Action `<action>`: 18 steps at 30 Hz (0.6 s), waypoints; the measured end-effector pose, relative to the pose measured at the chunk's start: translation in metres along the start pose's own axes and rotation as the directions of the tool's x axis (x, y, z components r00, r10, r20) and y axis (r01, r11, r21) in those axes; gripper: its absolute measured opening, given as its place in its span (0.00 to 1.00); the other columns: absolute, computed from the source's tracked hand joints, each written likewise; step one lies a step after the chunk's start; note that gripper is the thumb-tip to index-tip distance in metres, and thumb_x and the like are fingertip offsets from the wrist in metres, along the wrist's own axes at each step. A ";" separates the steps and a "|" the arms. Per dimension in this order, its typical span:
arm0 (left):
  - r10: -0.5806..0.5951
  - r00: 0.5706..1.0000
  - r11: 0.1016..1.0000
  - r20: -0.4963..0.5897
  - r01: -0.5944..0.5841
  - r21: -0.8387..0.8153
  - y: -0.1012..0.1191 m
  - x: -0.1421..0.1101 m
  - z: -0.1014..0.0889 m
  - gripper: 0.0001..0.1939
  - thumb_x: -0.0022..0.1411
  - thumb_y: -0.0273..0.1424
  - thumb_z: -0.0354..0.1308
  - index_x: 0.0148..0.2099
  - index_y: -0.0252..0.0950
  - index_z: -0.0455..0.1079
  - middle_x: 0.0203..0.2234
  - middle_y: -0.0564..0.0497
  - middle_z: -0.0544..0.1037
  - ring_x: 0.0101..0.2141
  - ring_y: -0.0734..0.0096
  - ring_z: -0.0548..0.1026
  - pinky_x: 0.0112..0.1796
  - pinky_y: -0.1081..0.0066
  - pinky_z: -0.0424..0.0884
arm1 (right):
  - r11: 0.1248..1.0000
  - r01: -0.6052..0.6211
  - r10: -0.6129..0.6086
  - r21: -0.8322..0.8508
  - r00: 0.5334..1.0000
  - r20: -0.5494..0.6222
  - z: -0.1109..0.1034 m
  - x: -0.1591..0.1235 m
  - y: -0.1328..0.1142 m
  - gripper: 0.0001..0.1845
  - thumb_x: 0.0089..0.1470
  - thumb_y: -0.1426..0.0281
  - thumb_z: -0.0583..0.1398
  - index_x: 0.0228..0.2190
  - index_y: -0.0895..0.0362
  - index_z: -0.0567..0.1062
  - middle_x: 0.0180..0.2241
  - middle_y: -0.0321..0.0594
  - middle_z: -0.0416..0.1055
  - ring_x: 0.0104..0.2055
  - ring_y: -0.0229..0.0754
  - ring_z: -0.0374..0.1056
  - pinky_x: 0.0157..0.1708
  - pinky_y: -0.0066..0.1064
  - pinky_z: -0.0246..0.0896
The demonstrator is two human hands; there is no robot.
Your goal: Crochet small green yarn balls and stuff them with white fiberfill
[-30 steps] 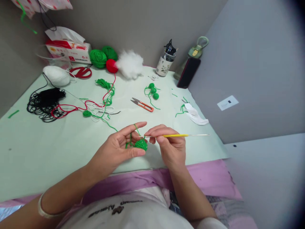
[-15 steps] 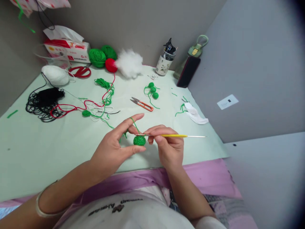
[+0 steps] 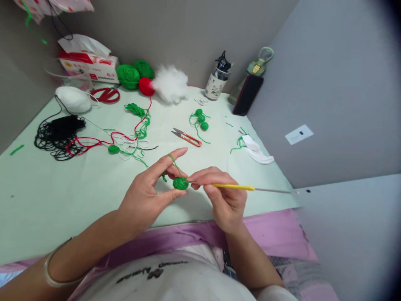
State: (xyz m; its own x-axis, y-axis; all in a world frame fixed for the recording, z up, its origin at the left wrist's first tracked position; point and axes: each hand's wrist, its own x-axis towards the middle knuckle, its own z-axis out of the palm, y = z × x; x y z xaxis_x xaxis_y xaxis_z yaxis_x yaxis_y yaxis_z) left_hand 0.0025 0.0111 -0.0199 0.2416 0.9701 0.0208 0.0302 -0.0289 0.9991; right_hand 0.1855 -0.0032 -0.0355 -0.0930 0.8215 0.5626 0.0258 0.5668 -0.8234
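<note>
- Plainly, the green crocheted piece (image 3: pixel 180 184) sits in the left hand (image 3: pixel 140 198), gripped between the thumb at its 6 o'clock side and fingertips around its 12 o'clock side, above the counter (image 3: pixel 78 188).
- The right hand (image 3: pixel 228 198) lies at about 4 o'clock from the piece, its leading fingertips just beside it; the left hand is the nearer of the two, being in contact with it.
- That right grip is closed on the crochet hook (image 3: pixel 233 186), pinched like a pen, with the yellow handle running out past the fingers.
- The hook's long axis runs nearly level, its working end towards 9 o'clock and its far end a little past 3 o'clock. The working end meets the piece's upper right side (whether it passes through a stitch is too small to tell).
- A taut green strand (image 3: pixel 175 164) rises from the piece towards 11 o'clock, over the raised left index finger, so strand and hook come together at a steep angle.
- The orange-handled snips (image 3: pixel 191 140) lie on the counter near 12 o'clock from the piece, apart from both hands.
</note>
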 end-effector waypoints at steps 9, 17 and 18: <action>-0.084 0.996 0.993 0.040 0.087 -0.075 0.003 -0.002 -0.001 0.38 0.55 0.27 0.71 0.67 0.49 0.68 0.35 0.55 0.79 0.43 0.65 0.75 0.55 0.63 0.65 | 0.992 0.105 -0.101 -0.068 0.993 0.066 -0.003 0.000 0.002 0.12 0.65 0.75 0.58 0.44 0.52 0.80 0.39 0.42 0.82 0.42 0.46 0.78 0.40 0.42 0.75; -0.132 0.989 0.979 0.059 0.140 -0.149 0.006 -0.003 0.000 0.38 0.55 0.30 0.71 0.67 0.45 0.68 0.35 0.54 0.79 0.42 0.64 0.76 0.52 0.64 0.69 | 0.974 0.199 -0.203 -0.112 0.979 -0.022 0.005 -0.008 0.010 0.14 0.65 0.74 0.59 0.45 0.46 0.80 0.41 0.40 0.82 0.43 0.46 0.79 0.39 0.42 0.77; -0.135 0.988 0.979 0.075 0.144 -0.144 0.005 -0.003 -0.002 0.37 0.55 0.31 0.72 0.66 0.46 0.68 0.35 0.55 0.79 0.42 0.65 0.76 0.51 0.65 0.69 | 0.983 0.161 -0.163 -0.090 0.986 -0.020 0.003 -0.006 0.009 0.12 0.65 0.73 0.59 0.44 0.47 0.81 0.40 0.40 0.83 0.42 0.46 0.79 0.38 0.41 0.76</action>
State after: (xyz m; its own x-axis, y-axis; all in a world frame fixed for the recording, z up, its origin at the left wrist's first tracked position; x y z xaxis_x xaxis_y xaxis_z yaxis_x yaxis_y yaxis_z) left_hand -0.0003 0.0083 -0.0149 0.3074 0.9444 -0.1168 -0.0749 0.1464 0.9864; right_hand 0.1830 -0.0037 -0.0464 -0.0763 0.7190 0.6908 0.1003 0.6948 -0.7122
